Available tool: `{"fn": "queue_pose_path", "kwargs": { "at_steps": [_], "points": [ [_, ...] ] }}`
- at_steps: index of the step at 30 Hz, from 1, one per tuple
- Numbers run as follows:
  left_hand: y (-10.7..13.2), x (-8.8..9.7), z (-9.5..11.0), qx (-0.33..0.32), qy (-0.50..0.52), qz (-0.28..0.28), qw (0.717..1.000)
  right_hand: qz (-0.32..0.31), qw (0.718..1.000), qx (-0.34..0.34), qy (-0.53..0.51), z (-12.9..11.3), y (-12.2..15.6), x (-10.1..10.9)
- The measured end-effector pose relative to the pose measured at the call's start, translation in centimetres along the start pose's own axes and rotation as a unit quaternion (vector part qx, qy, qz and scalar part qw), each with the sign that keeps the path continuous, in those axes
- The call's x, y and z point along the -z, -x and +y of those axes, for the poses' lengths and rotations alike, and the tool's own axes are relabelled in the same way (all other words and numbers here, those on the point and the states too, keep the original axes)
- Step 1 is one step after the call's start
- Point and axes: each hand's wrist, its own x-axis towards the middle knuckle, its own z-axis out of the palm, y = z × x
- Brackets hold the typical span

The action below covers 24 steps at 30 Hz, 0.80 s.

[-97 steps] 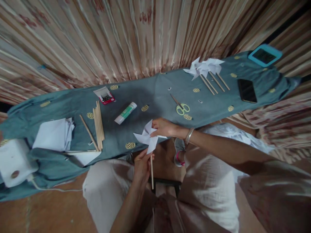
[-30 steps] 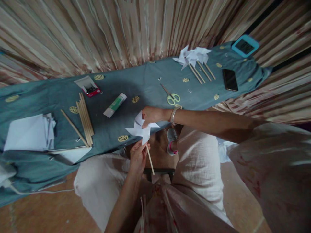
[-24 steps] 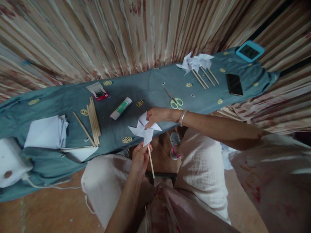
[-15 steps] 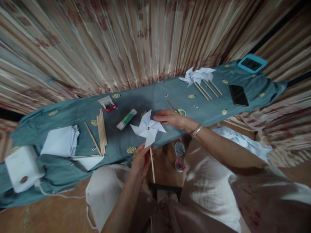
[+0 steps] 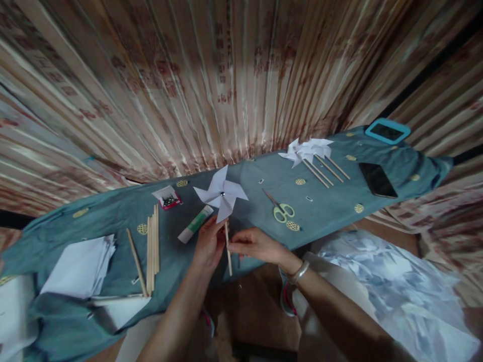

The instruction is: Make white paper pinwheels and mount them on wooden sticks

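A white paper pinwheel (image 5: 231, 192) with a shiny pin at its centre stands over the middle of the cloth-covered table. Its thin wooden stick (image 5: 229, 261) points down toward me. My left hand (image 5: 210, 242) is closed round the top of the stick, just below the paper blades. Lower down, the fingers of my right hand (image 5: 257, 244) pinch the same stick from the right. A glue stick (image 5: 195, 224) lies beside my left hand. Green-handled scissors (image 5: 279, 207) rest beyond my right hand.
Finished pinwheels (image 5: 320, 147) lie at the back right, near a phone (image 5: 377, 179) and a blue-framed device (image 5: 388, 130). On the left are a box of pins (image 5: 168, 197), wooden sticks (image 5: 153, 251) and stacked paper (image 5: 79, 264). Curtains (image 5: 211, 90) hang behind.
My right hand has left the paper blades and moved down to the stick. The pinwheel has moved slightly up and left with my left hand. My view has tilted upward.
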Motion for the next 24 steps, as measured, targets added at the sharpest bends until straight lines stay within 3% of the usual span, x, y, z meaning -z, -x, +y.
{"fn": "queue_pose_path", "kwargs": {
  "at_steps": [3, 7, 18, 22, 24],
  "points": [
    [-0.3, 0.4, -0.4, 0.010, -0.005, 0.010, 1.000, -0.037, 0.998, -0.033, 0.026, 0.5, -0.5, -1.1],
    [-0.7, 0.7, -0.6, 0.007, -0.014, 0.026, 1.000, -0.053, 0.997, -0.053, -0.014, 0.5, -1.1, -1.8],
    [0.2, 1.5, -1.2, 0.051, -0.048, 0.007, 0.998, -0.050, 0.997, -0.012, -0.058, 0.7, -2.0, -0.4],
    [0.1, 1.6, -1.1, 0.039, -0.039, 0.008, 0.998, -0.066, 0.997, -0.030, -0.038, -0.2, -1.5, 1.6],
    [0.1, 1.7, -1.2, 0.040, -0.038, 0.009, 0.998, -0.003, 0.999, -0.020, -0.039, -0.9, -1.0, 3.7]
  ]
}}
